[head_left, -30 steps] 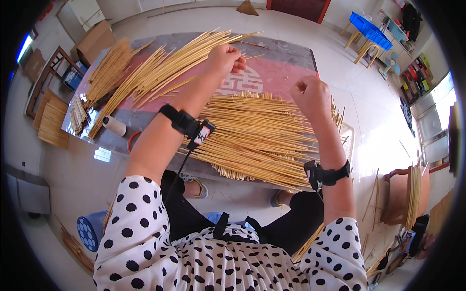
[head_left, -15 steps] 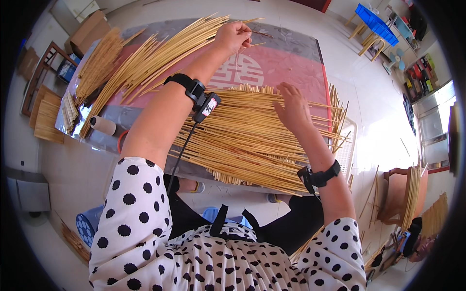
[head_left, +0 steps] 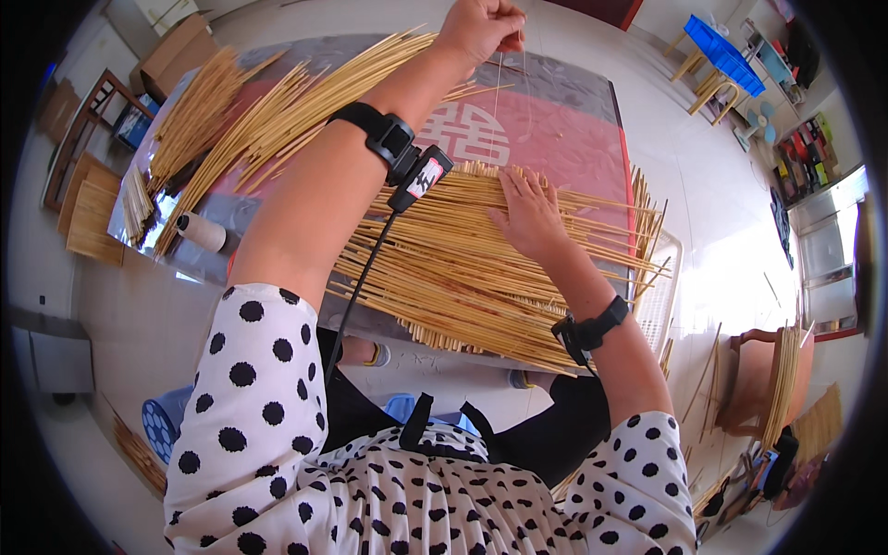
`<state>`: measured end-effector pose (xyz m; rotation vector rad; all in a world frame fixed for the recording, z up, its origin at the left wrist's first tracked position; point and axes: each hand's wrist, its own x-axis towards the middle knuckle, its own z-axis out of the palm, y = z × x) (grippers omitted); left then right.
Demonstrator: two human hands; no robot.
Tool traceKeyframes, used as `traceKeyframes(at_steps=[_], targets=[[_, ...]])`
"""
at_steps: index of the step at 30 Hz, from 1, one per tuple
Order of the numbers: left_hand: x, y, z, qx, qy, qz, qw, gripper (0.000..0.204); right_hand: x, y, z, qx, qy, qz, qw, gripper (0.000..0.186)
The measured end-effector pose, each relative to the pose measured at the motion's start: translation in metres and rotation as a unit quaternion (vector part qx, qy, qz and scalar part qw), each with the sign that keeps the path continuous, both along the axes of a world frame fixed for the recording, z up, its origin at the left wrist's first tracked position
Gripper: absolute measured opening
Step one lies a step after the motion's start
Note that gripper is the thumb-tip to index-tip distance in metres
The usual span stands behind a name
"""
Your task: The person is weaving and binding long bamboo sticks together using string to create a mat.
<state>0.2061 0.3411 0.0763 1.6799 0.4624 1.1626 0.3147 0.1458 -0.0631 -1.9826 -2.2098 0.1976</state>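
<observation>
Raised over the far side of the table, my left hand [head_left: 483, 30] is closed in a pinch on a thin pale thread [head_left: 497, 104]. The thread runs down toward the far edge of a mat of straw-coloured sticks [head_left: 453, 250], where its end is too fine to follow. My right hand [head_left: 533, 211] lies flat on that mat near its far edge, fingers stretched out and holding nothing. The sticks lie side by side across the table, their tips uneven on the right. Dark straps with small devices circle both wrists.
Loose stick bundles [head_left: 305, 111] and a brushy bundle [head_left: 199, 116] lie at the table's left. A cone of thread [head_left: 201, 231] rests near its left front edge. A white plastic crate [head_left: 659, 287] stands right of the table, with a wooden chair [head_left: 754, 379] beyond. A blue tray [head_left: 726, 55] stands far right.
My left hand has risen farther away and slightly right, drawing the thread up taut. My right hand has shifted left and come down flat onto the sticks.
</observation>
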Motion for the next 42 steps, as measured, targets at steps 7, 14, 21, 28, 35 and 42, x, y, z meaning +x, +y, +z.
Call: traceKeyframes(at_steps=[7, 14, 21, 28, 35, 42], targets=[[-0.044, -0.024, -0.031, 0.325, 0.477, 0.192, 0.793, 0.023, -0.003, -0.005, 0.010, -0.017, 0.005, -0.027, 0.999, 0.068], [-0.096, -0.129, -0.107, 0.377, 0.521, 0.173, 0.746, 0.059, 0.007, -0.028, 0.003, 0.009, -0.011, -0.025, 1.000, 0.069], [-0.090, -0.143, -0.146, 0.283, 0.639, 0.100, 0.709, 0.083, 0.001, -0.036, -0.003, -0.019, -0.030, -0.049, 0.998, 0.073], [-0.094, -0.149, -0.148, 0.249, 0.667, 0.057, 0.700, 0.083, 0.002, -0.044, -0.016, 0.026, -0.024, -0.036, 0.999, 0.072], [-0.086, -0.145, -0.136, 0.260, 0.708, 0.014, 0.656, 0.086, 0.009, -0.047, -0.012, -0.011, -0.005, -0.035, 0.999, 0.072], [-0.082, -0.155, -0.137, 0.316, 0.654, 0.028, 0.687, 0.087, -0.021, -0.124, 0.024, 0.021, 0.042, -0.017, 0.999, 0.067]])
